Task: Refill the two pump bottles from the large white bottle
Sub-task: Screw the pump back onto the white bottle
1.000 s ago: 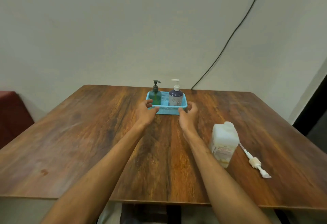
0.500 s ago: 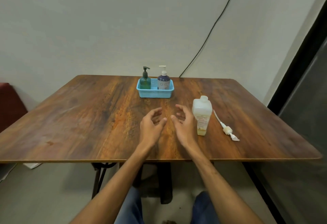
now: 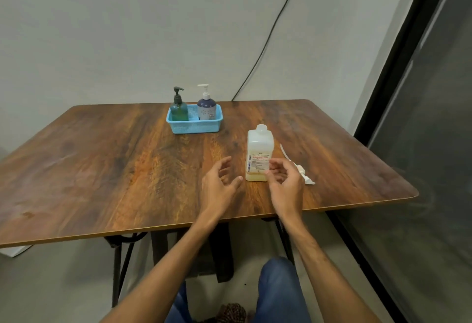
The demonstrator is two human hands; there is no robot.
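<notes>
From the head camera, a brown wood-grain table [image 3: 107,169] fills the middle of the view, set against a pale grey wall [image 3: 127,29] with a thin black cable [image 3: 270,31] running down it to the table's far edge. Near that far edge sits a small light-blue perforated plastic basket [image 3: 194,126]. Inside it stand two pump bottles, both upright: a translucent green bottle with a black pump [image 3: 178,108] on the left and a dark blue bottle with a white pump [image 3: 206,105] on the right, side by side.

Nearer the person, right of centre, the large white rectangular bottle with a printed label [image 3: 259,152] stands upright with its neck uncapped. A white pump head with a long dip tube [image 3: 301,172] lies flat on the table just to its right.

The left hand [image 3: 218,187] hovers above the table left of the white bottle, fingers spread and loose, holding nothing. The right hand [image 3: 284,182] is at the bottle's lower right corner, fingers curled but parted; whether they touch the bottle cannot be told. Blue-trousered knees [image 3: 278,294] show below the table edge.
</notes>
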